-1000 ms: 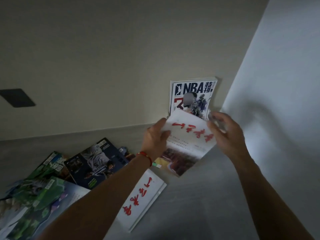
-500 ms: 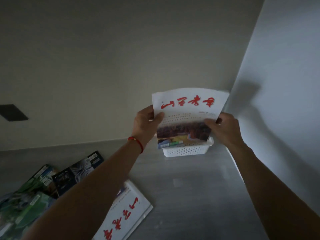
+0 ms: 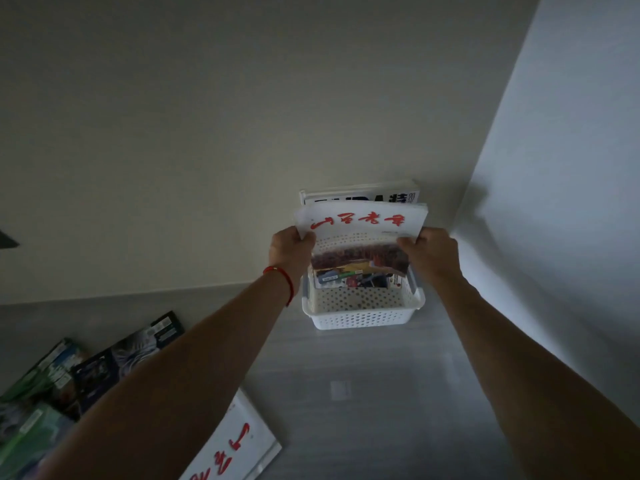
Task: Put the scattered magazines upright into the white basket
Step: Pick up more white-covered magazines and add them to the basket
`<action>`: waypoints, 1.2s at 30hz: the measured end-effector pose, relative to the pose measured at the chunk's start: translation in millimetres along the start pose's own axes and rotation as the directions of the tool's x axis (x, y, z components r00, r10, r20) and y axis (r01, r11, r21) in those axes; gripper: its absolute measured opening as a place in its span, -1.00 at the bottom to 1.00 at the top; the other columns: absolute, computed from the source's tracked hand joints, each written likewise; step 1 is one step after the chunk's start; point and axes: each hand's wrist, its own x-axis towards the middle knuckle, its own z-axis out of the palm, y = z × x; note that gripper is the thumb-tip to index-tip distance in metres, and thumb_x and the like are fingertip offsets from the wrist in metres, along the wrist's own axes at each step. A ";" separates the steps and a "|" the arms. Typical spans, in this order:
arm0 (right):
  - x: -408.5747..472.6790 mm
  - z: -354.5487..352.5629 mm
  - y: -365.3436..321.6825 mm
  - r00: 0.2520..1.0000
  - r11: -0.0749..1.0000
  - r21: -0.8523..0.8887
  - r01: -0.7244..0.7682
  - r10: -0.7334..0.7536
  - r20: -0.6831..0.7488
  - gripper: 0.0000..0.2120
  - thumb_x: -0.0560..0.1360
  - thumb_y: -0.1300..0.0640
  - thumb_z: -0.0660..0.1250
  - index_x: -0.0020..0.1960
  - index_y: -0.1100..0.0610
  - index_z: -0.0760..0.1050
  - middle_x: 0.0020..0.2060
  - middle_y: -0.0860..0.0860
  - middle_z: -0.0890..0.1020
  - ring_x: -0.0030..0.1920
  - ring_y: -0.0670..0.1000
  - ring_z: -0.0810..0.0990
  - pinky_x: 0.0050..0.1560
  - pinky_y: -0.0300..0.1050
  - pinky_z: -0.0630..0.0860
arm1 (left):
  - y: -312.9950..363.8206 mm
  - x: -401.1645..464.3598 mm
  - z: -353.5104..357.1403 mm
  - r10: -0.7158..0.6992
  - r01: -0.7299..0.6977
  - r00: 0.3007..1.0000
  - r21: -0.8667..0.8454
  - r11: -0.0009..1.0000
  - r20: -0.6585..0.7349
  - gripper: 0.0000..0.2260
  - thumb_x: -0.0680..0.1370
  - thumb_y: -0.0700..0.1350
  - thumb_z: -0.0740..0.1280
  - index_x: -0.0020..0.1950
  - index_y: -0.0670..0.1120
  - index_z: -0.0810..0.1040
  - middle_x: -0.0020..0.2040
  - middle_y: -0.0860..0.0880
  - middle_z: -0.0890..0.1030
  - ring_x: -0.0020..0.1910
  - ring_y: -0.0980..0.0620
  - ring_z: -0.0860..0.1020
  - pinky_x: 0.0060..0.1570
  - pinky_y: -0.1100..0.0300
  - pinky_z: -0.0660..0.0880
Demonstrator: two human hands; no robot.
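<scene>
Both hands, left hand (image 3: 290,251) and right hand (image 3: 431,252), grip a red-lettered white magazine (image 3: 360,237) over the white basket (image 3: 363,317); partly hidden title behind unreadable.

The white basket (image 3: 363,315) — perforated plastic with a rolled rim — sits on the grey surface in the corner where the two walls meet. A magazine with a white cover and red brush lettering (image 3: 362,233) stands upright in it, its lower edge down inside the basket, its top curving slightly forward. Just behind it stands another upright magazine (image 3: 360,195), of which only the top strip with dark block letters shows. A second white magazine with red lettering (image 3: 235,448) lies flat on the surface nearer the viewer, and further left lie overlapping ones — a dark-covered magazine (image 3: 128,355) and green-covered magazines (image 3: 38,396).
</scene>
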 end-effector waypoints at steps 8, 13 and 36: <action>7.9 14.9 15.1 0.997 0.997 0.044 -0.058 0.056 0.046 -0.73 0.52 0.05 0.41 0.13 0.19 0.66 -0.02 0.13 0.74 -0.05 0.13 0.72 0.05 0.00 0.63 | -17.3 16.4 11.7 -0.012 0.015 0.998 0.051 0.999 -0.058 -0.87 0.53 -0.10 0.38 -0.02 -0.15 0.60 -0.08 -0.14 0.68 -0.10 -0.15 0.63 0.02 -0.10 0.65; 9.4 17.5 21.5 0.997 0.998 0.053 -0.043 0.039 0.064 -0.73 0.55 0.06 0.38 0.16 0.20 0.65 0.01 0.12 0.73 -0.06 0.10 0.72 -0.02 -0.13 0.61 | -25.0 21.7 21.0 -0.021 0.020 0.998 -0.016 1.000 -0.058 -0.90 0.55 -0.10 0.38 0.02 -0.09 0.55 -0.12 -0.03 0.63 -0.14 -0.05 0.57 -0.07 0.03 0.60; -105.2 52.0 -24.8 0.966 0.993 -0.016 0.115 -0.108 0.235 -0.74 0.56 0.23 0.29 0.23 0.19 0.56 0.16 0.14 0.63 0.18 0.12 0.60 0.18 -0.11 0.50 | -49.3 -43.6 -33.2 0.005 -0.025 0.986 0.117 0.993 0.165 -0.68 0.47 -0.28 0.34 0.15 0.02 0.47 0.10 -0.11 0.57 -0.05 -0.09 0.58 -0.16 0.13 0.53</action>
